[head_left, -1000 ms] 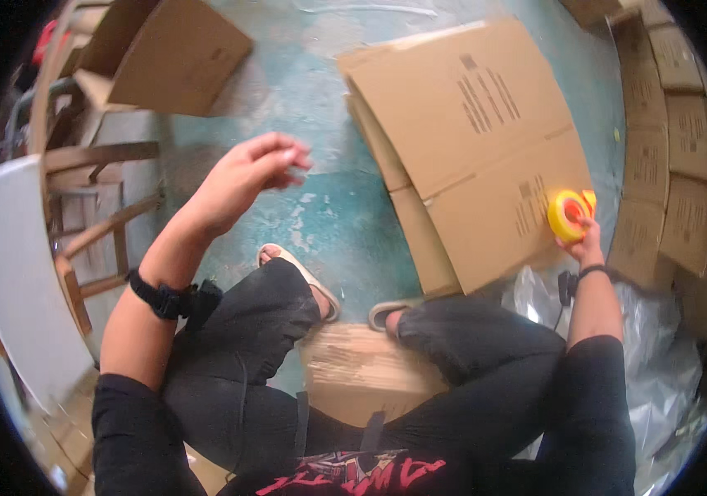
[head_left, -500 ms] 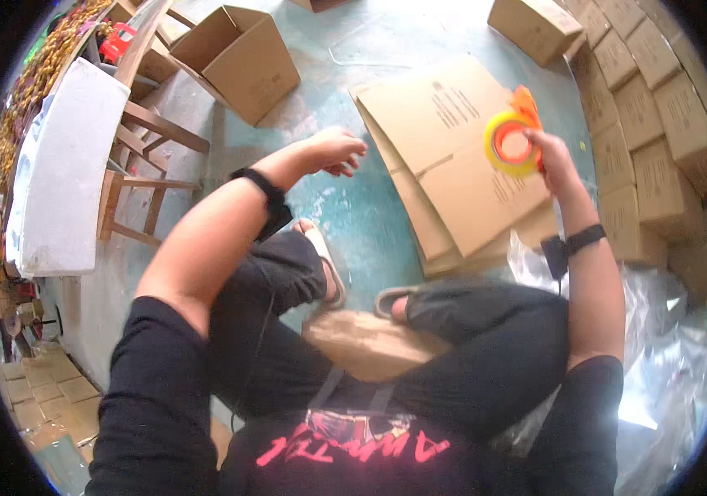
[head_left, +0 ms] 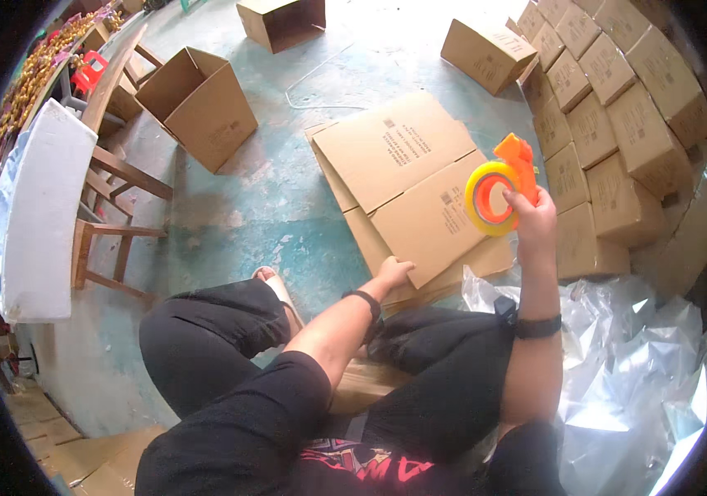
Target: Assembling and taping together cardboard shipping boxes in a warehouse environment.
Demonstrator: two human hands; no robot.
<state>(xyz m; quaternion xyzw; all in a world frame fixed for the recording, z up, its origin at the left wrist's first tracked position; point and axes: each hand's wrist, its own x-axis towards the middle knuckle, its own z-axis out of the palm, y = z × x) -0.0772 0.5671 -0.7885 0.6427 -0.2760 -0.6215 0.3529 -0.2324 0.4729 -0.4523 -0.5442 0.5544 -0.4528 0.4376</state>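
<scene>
My R hand [head_left: 537, 219] grips the orange tape gun [head_left: 509, 171] up off the flat boxes [head_left: 407, 178] on the floor [head_left: 229, 223], prob. to keep it clear, w/ my L hand [head_left: 392, 273] at their near edge, can't tell if pinching.

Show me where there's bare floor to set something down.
The broadest free patch is the floor between the wooden frame at left and the flattened cartons. A smaller one lies farther off, between the upper open box and the box at upper right, beside a thin white strip. The right is crowded: stacked boxes and crumpled plastic sheeting.
</scene>
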